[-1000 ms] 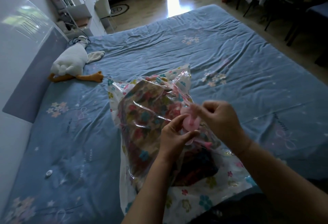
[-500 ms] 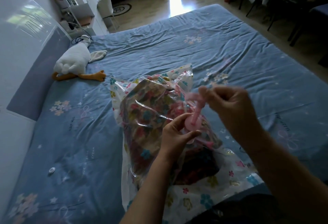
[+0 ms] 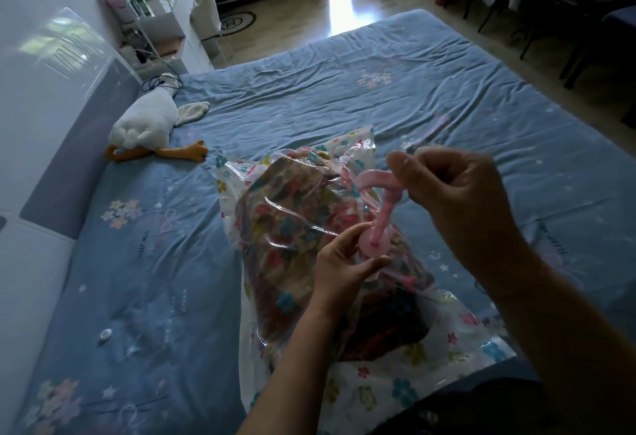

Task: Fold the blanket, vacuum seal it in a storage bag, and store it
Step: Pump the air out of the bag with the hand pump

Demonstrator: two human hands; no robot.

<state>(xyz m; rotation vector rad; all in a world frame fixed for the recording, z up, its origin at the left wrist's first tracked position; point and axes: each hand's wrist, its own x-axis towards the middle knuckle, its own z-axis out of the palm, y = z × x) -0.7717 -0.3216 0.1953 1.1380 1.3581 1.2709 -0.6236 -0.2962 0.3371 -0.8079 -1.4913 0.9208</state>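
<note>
Head view: the bag [image 3: 361,396] lies in the lower centre of the frame on the bed [image 3: 378,90], with the folded blanket [image 3: 289,228] inside it. The left hand [image 3: 339,267] pinches the rim of the pink valve [image 3: 373,245] from its left side. The pink stopper [image 3: 382,193] rises from the valve, its long axis running up and slightly right. Its upper end is gripped by the curled fingers of the right hand [image 3: 457,200], above and to the right of the valve. The next move probably follows that line, with the right hand working the stopper while the left steadies the valve.
</note>
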